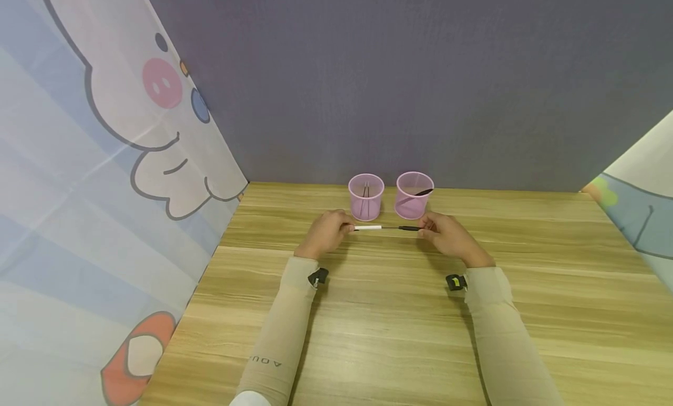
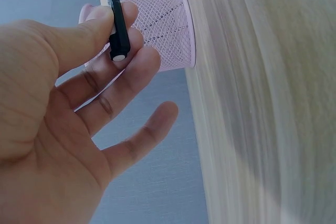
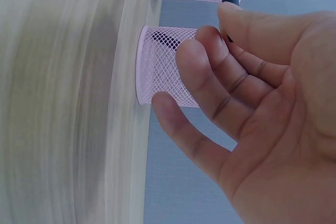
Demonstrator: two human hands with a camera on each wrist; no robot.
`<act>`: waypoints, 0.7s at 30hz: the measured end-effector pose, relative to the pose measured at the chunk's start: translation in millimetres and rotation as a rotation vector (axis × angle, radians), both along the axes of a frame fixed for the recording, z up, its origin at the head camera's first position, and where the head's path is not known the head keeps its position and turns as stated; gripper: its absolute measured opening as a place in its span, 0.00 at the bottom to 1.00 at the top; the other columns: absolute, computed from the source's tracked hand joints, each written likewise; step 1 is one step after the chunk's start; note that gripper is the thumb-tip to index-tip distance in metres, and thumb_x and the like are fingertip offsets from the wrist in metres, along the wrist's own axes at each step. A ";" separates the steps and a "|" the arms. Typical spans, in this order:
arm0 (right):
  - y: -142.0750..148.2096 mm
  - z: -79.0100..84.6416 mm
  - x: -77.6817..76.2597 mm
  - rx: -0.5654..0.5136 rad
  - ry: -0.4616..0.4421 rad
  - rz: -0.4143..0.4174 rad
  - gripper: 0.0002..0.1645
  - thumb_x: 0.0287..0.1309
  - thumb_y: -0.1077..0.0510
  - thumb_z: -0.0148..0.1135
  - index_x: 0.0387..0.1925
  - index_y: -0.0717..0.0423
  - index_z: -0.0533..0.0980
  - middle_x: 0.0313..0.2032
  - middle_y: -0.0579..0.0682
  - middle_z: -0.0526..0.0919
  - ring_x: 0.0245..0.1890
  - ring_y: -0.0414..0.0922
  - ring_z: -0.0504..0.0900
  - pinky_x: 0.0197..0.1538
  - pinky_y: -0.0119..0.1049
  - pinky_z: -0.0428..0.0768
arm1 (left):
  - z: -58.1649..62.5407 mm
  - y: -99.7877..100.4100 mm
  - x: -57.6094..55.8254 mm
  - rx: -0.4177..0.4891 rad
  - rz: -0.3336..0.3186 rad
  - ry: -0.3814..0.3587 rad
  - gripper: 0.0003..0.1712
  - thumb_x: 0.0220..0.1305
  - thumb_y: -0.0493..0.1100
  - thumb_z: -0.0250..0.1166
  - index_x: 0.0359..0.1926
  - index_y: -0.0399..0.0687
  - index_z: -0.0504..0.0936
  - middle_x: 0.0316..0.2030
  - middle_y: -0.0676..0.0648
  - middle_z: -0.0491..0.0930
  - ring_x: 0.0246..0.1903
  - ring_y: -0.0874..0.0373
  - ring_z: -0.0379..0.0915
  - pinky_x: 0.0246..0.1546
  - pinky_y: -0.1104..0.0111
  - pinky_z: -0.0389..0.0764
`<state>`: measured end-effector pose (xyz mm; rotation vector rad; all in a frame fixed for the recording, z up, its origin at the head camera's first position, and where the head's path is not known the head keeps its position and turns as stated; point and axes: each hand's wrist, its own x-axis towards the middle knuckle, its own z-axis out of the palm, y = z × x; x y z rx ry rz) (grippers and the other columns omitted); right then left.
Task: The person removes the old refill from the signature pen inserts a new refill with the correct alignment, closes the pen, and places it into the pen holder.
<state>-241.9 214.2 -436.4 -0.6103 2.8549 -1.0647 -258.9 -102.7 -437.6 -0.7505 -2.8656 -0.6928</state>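
Note:
Between thumb and fingers, my left hand [image 1: 327, 231] pinches a white pen barrel [image 1: 368, 227]; the left wrist view shows its black clip [image 2: 118, 27] at the end near my palm. My right hand [image 1: 447, 236] pinches the pen's black grip section [image 1: 408, 228]. A thin dark rod [image 1: 390, 228] spans the space between barrel and grip section, all in one level line. Behind the left hand stands a pink mesh cup [image 1: 366, 207] with thin dark sticks in it. A second pink mesh cup [image 1: 411, 206], behind the right hand, contains a dark slender item [image 1: 423, 192].
Both cups stand on the wood-grain table [image 1: 378, 336] close to its back edge, against a grey upright panel [image 1: 399, 90]. A cartoon-printed curtain [image 1: 79, 219] hangs along the left side, and another printed cloth [image 1: 649, 213] is at the right.

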 end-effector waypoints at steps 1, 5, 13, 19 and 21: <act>0.1 0.0 0.0 0.001 0.001 -0.001 0.02 0.68 0.64 0.62 0.40 0.59 0.78 0.33 0.52 0.83 0.34 0.45 0.78 0.40 0.38 0.77 | 0.0 -0.1 -0.1 -0.002 0.000 0.000 0.07 0.68 0.41 0.68 0.40 0.45 0.90 0.33 0.48 0.84 0.33 0.57 0.78 0.42 0.61 0.83; 0.6 0.1 -0.1 0.003 -0.002 -0.003 0.02 0.68 0.64 0.62 0.41 0.60 0.78 0.33 0.53 0.83 0.35 0.45 0.78 0.40 0.39 0.77 | 0.0 -0.6 -0.5 -0.010 0.001 -0.001 0.07 0.69 0.41 0.67 0.40 0.45 0.90 0.32 0.48 0.83 0.33 0.57 0.77 0.41 0.61 0.83; 1.6 0.5 0.4 0.001 -0.004 0.002 0.04 0.69 0.65 0.61 0.42 0.63 0.78 0.34 0.53 0.84 0.35 0.45 0.78 0.41 0.38 0.77 | -0.3 -2.0 -0.6 0.004 0.008 -0.009 0.07 0.68 0.41 0.68 0.40 0.44 0.90 0.33 0.48 0.83 0.32 0.58 0.76 0.41 0.61 0.83; 2.0 0.4 0.6 -0.004 -0.003 0.007 0.03 0.69 0.64 0.61 0.41 0.62 0.78 0.33 0.53 0.83 0.35 0.44 0.78 0.40 0.37 0.76 | 1.5 -3.0 0.8 0.010 0.010 -0.007 0.07 0.68 0.41 0.68 0.40 0.43 0.90 0.33 0.47 0.84 0.33 0.56 0.78 0.42 0.60 0.83; 2.1 0.8 0.7 -0.007 -0.001 0.008 0.04 0.69 0.64 0.61 0.42 0.62 0.78 0.33 0.53 0.83 0.35 0.44 0.78 0.40 0.36 0.76 | 2.0 -3.4 1.0 0.012 0.012 -0.006 0.07 0.68 0.41 0.68 0.40 0.44 0.90 0.33 0.47 0.84 0.34 0.56 0.79 0.43 0.60 0.83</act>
